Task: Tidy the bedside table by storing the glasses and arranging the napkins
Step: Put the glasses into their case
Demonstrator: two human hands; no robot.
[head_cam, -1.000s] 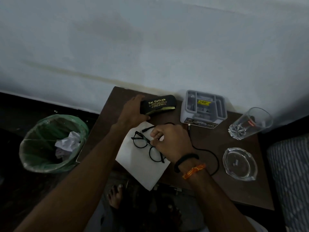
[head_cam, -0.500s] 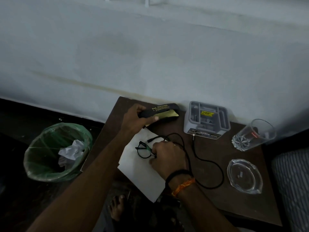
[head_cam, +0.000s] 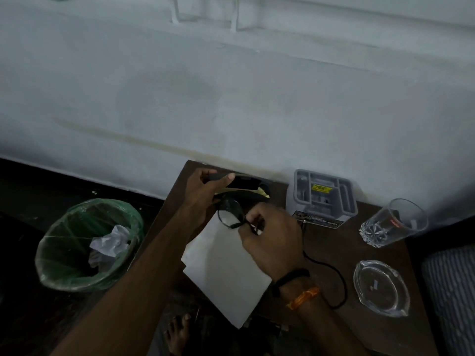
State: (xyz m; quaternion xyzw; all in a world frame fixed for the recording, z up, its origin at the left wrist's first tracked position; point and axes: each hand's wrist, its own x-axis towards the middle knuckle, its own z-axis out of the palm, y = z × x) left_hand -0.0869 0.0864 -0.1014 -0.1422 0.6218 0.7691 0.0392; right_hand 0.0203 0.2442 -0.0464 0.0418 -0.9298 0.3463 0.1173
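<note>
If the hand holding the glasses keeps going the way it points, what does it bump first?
Probably the open black glasses case held by the left hand; the right hand points there, though depth is unclear.

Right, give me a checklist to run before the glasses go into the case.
1. Glasses case open: ok, the left hand holds the lid up.
2. Glasses in the right hand: ok, grip near one lens.
3. Temples folded: cannot tell, the hand hides them.
4. Case interior free: cannot tell; something yellow shows at the opening.
5. Black cable away from the glasses: cannot tell, it runs under the right hand.
</note>
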